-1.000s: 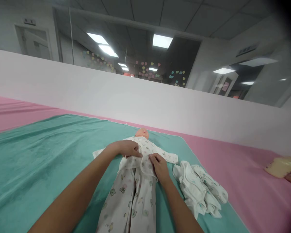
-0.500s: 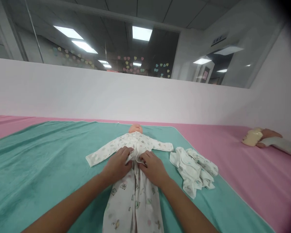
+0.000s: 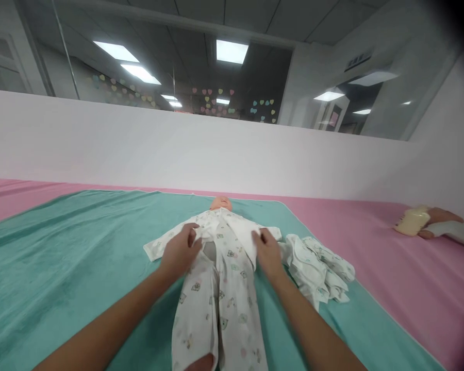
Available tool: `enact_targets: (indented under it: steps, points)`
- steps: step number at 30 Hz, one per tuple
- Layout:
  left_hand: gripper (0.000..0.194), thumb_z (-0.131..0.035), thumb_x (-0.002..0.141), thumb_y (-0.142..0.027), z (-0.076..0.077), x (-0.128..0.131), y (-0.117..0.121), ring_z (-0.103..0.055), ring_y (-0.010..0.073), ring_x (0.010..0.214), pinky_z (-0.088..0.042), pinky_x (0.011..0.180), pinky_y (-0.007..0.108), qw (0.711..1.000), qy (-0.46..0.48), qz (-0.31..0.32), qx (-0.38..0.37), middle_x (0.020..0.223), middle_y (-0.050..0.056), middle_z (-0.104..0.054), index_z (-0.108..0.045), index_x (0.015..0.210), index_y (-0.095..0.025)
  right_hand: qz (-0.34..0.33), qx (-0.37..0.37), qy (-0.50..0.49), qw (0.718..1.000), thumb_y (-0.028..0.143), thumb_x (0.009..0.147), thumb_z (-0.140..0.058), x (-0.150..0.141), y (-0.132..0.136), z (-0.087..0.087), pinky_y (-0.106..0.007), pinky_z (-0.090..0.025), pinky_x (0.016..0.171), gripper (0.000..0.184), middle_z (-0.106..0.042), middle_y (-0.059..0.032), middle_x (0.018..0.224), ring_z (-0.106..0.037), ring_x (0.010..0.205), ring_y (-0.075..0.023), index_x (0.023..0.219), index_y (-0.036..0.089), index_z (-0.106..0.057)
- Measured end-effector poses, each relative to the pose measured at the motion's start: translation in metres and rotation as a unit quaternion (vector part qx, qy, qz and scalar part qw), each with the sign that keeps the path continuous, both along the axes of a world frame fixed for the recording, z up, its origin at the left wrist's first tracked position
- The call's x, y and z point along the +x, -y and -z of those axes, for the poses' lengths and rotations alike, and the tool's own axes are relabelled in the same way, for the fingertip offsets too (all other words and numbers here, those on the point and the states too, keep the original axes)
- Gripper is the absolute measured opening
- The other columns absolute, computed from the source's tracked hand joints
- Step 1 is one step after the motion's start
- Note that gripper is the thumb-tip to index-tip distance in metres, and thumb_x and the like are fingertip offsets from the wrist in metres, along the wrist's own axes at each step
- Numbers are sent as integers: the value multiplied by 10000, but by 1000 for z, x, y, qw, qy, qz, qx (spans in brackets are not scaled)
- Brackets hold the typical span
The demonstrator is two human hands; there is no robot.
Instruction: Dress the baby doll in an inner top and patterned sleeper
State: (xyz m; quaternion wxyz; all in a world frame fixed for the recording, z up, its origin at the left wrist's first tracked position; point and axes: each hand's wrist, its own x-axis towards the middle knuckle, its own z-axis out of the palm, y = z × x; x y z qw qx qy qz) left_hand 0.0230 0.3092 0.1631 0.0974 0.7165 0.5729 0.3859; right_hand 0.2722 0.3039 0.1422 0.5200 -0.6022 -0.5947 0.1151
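Note:
A baby doll (image 3: 221, 202) lies on its back, head toward the wall, dressed in a white printed baby romper (image 3: 236, 288) with long sleeves and legs. My left hand (image 3: 181, 249) is closed on the romper's front edge at the doll's left-of-view side. My right hand (image 3: 267, 250) pinches the opposite front flap and holds it folded outward, its plain white inside showing. Between the hands the printed front of the garment lies over the belly, with a small grey gap beside it. At the bottom edge, a bit of the doll's foot shows by a leg opening.
The doll lies on a teal blanket (image 3: 100, 247) over a pink sheet (image 3: 371, 247). Right of it sits a crumpled pile of white printed baby clothes (image 3: 319, 268). A second doll (image 3: 444, 219) with a yellowish diaper (image 3: 412, 220) lies far right. A white wall (image 3: 178, 149) with windows stands behind.
My hands have moved apart from the middle of the belly. The right hand has drawn a front flap outward to the right, while the left has moved slightly left.

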Motion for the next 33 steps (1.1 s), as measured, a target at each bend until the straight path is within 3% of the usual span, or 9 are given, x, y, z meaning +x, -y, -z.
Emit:
enact_targets:
  steps: [3,7,10,13,18,22,26,30,33]
  points:
    - [281,-418,764,-283,-2,-32,-19,-498,137,571,-369,532,224,994,82,-67,-10,615,-36,-492,-473,1031,-214,153,-34,-39,987,416,782,-391,46,-20,14,-246,-265,523,264,-372,35,595,-341,566,-120,645,191,-414]
    - [261,-436,773,-355,3,-54,-35,-516,145,628,-384,584,234,989,109,-94,-27,649,-29,-512,-481,982,-205,195,-61,11,979,261,661,-466,71,-32,26,-289,-334,614,93,-483,-17,728,-429,686,-169,711,183,-473]
    - [324,-485,763,-483,11,-36,-29,-530,142,716,-389,635,234,996,77,12,-46,763,-15,-549,-497,932,-207,133,13,80,988,201,676,-447,42,-24,20,-345,-378,796,251,-508,-73,1017,-471,915,-212,916,183,-518]
    - [274,-467,790,-474,18,-7,-16,-496,124,684,-342,601,227,995,-19,96,-26,757,-19,-547,-492,783,-201,-19,45,97,994,269,796,-406,-7,-4,6,-378,-358,942,286,-520,-55,1132,-453,1077,-208,1052,221,-524]
    - [277,-328,876,-368,19,-15,-20,-472,123,640,-274,561,238,990,-124,49,39,712,-5,-543,-455,706,-189,-204,15,196,959,324,870,-386,-66,14,-8,-384,-322,1022,341,-478,-29,1282,-410,1190,-188,1182,261,-507]
    - [248,-347,857,-358,18,-69,-44,-511,155,655,-263,541,253,981,-176,-86,-4,767,23,-585,-502,752,-194,-217,23,289,932,254,896,-299,-76,-9,-12,-400,-234,1082,391,-437,2,1345,-328,1272,-170,1244,258,-478]
    - [175,-388,810,-284,28,-105,-64,-550,180,735,-308,569,256,968,-143,-184,-89,840,41,-615,-530,763,-194,-221,16,395,891,211,896,-256,-91,-49,-25,-370,-261,1044,399,-504,-13,1282,-378,1229,-162,1200,228,-514]
    - [284,-354,850,-416,43,-100,-71,-552,175,859,-367,662,255,984,-84,-136,-74,958,44,-604,-536,907,-205,-225,-31,533,815,197,853,-332,-128,-85,-36,-336,-355,883,299,-642,-43,970,-540,938,-175,896,207,-628]
    - [364,-400,826,-482,53,-90,-72,-512,213,971,-377,763,302,981,-160,-99,-46,1049,69,-568,-510,1040,-208,-220,-43,555,801,181,777,-431,-153,-105,-37,-326,-383,772,222,-628,-82,980,-535,918,-220,884,180,-625]
